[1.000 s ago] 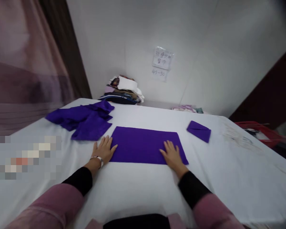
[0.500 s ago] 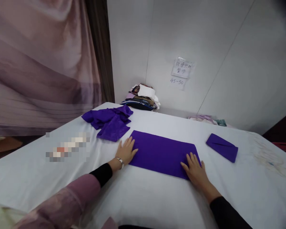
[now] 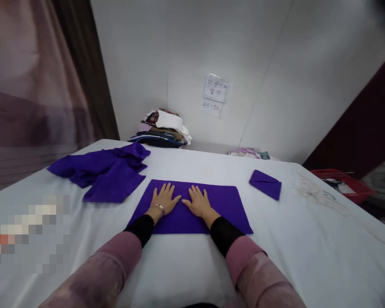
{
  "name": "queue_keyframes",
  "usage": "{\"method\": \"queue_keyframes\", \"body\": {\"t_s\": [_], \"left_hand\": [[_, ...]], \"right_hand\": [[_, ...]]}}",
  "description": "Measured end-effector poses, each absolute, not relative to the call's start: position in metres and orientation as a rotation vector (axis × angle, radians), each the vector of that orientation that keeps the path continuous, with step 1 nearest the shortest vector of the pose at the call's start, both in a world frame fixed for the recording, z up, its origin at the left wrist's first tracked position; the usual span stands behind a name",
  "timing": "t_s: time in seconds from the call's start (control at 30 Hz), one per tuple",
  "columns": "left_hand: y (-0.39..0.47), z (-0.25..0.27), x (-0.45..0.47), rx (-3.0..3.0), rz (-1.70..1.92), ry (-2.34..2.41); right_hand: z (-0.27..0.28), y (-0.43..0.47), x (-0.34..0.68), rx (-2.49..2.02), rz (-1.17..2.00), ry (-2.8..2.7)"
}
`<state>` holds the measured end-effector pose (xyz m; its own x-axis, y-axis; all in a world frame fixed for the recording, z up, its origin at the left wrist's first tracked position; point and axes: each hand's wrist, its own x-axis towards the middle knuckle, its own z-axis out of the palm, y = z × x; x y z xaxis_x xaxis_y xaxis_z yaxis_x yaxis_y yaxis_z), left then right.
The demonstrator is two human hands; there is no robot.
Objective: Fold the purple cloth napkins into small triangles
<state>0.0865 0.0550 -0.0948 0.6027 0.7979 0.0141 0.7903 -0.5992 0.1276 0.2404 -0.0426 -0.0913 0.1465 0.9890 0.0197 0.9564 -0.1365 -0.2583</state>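
A purple cloth napkin [image 3: 224, 209], folded into a flat rectangle, lies in front of me on the white-covered table [image 3: 192, 261]. My left hand [image 3: 164, 199] rests flat on its left half, fingers spread, a bracelet on the wrist. Beside it my right hand [image 3: 197, 202] lies open near the napkin's middle, its thumb close to the left thumb. Neither hand grips anything. Off to the right sits a smaller folded purple napkin [image 3: 265, 185] with a slit across its top. A loose heap of crumpled purple cloths [image 3: 105, 171] lies at the left.
A stack of folded clothes [image 3: 163, 128] stands behind the table's far edge, with more fabric [image 3: 247, 152] farther right. A paper sign [image 3: 215, 89] hangs on the wall. At the right is a red basket [image 3: 343, 184]; a curtain [image 3: 32, 81] hangs at the left. One left-hand patch is pixelated.
My right hand has moved left from the napkin's right edge to its middle. My left hand has shifted from the left edge onto the cloth. The view has turned right.
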Motion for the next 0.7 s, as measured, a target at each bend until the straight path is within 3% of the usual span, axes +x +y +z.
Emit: {"method": "queue_keyframes", "body": {"t_s": [0.27,0.53,0.7], "left_hand": [[0.060,-0.104,0.087,2.716,0.119,1.353],[0.073,-0.090,0.086,2.628,0.092,1.365],[0.101,-0.087,0.066,2.649,0.069,1.504]], "right_hand": [[-0.100,-0.124,0.375,-2.725,0.169,-1.304],[-0.107,-0.128,0.378,-2.740,0.151,-1.310],[-0.090,-0.127,0.381,-2.766,0.315,-1.302]]}}
